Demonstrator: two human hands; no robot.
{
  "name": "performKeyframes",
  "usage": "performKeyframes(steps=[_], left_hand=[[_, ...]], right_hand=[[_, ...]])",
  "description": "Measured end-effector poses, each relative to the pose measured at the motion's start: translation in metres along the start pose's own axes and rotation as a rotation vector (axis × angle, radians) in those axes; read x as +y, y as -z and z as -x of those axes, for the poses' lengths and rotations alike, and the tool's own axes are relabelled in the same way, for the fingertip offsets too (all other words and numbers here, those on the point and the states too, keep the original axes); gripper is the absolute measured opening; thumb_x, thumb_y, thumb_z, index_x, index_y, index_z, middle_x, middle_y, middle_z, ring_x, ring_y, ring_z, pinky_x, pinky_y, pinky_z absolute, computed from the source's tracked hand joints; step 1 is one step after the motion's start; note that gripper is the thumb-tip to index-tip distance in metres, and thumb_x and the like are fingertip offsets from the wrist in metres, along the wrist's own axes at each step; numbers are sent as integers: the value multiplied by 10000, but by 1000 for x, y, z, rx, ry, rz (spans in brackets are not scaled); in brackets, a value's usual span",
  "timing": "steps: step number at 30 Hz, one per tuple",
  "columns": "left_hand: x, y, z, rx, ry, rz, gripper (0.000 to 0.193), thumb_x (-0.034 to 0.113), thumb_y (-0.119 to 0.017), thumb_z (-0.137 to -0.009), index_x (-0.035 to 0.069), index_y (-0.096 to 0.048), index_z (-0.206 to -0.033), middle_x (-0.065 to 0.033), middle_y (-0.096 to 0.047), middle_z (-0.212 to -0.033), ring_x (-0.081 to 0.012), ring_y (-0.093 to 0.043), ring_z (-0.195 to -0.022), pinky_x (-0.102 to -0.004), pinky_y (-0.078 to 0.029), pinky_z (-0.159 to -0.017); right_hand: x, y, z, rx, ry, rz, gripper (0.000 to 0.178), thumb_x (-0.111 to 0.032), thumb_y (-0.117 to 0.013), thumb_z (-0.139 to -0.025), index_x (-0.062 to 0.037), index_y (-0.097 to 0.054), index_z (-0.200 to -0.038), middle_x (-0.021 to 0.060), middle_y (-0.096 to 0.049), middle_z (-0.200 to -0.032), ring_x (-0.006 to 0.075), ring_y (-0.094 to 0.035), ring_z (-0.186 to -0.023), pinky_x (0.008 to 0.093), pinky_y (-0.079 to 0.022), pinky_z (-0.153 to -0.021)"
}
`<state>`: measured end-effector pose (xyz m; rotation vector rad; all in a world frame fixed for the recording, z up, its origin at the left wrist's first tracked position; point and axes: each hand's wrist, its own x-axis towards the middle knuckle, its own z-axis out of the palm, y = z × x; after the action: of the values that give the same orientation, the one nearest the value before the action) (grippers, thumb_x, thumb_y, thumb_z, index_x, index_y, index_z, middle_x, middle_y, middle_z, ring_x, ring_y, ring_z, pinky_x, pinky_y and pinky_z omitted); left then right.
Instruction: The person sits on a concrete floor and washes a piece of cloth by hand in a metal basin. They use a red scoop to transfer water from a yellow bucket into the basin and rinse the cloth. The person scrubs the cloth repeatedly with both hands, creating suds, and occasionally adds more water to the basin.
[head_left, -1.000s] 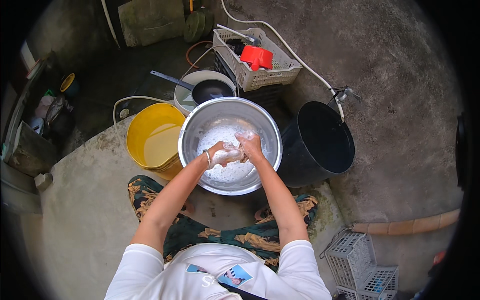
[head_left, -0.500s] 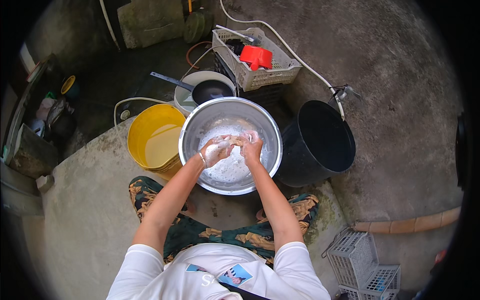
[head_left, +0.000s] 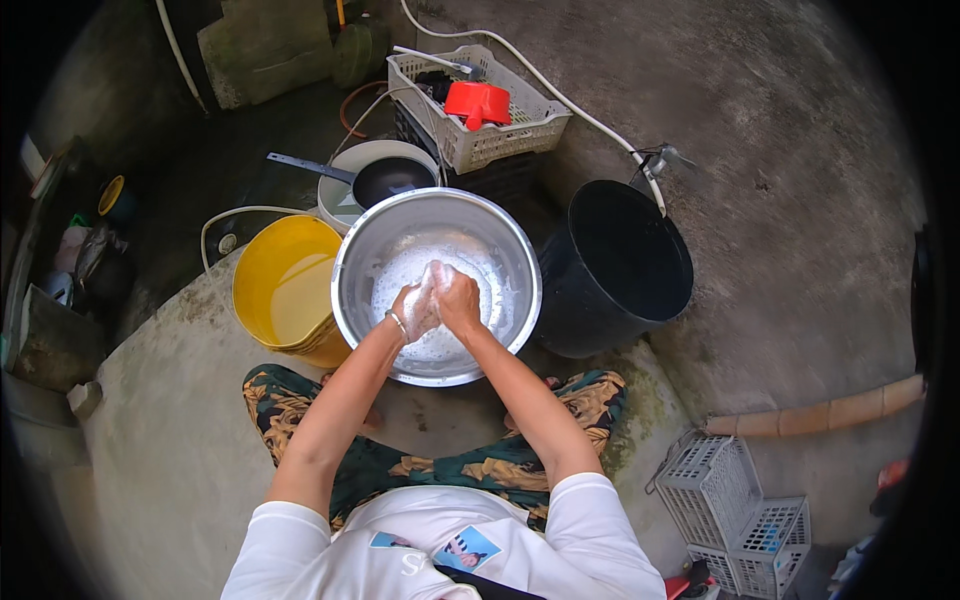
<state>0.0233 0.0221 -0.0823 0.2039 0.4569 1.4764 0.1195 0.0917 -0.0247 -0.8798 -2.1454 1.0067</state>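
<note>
Soapy left hand, right hand meet inside basin edges, maybe so suds fall in. Can't tell if either grips something.

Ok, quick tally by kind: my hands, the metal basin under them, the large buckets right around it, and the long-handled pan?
Hands: 2, left hand and right hand
Metal basin: 1
Buckets: 3, yellow bucket, white bucket, black bucket
Pan: 1
Total: 7
</note>
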Motion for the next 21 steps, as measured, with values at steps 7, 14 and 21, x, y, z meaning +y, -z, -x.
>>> performKeyframes(steps=[7,14,21], left_hand=[[-5,-67,16,357,-202,-333,168,152,-567,-816,11,-549,-906,-62,-585,-899,-156,-580,-819,-244,-475,-686],[-8,-16,-10,446,-244,-137,259,298,-519,-862,81,-549,-999,-64,-578,-877,-151,-561,-741,-263,-470,-645],[-30,4,-29,423,-234,140,304,321,-359,-880,103,-555,-958,-80,-598,-928,-241,-559,-882,-371,-444,-788]], right_hand=[[33,24,-22,-171,-567,-722,279,-230,-718,-705,-6,-557,-745,80,-583,-661,129,-540,-494,226,-359,-332],[7,-3,3,243,3,-427,184,-165,-664,-744,-12,-562,-731,114,-579,-662,207,-577,-537,309,-431,-453],[18,12,-18,48,109,79,390,-288,-450,-873,-11,-561,-622,223,-554,-608,394,-563,-600,455,-435,-521]])
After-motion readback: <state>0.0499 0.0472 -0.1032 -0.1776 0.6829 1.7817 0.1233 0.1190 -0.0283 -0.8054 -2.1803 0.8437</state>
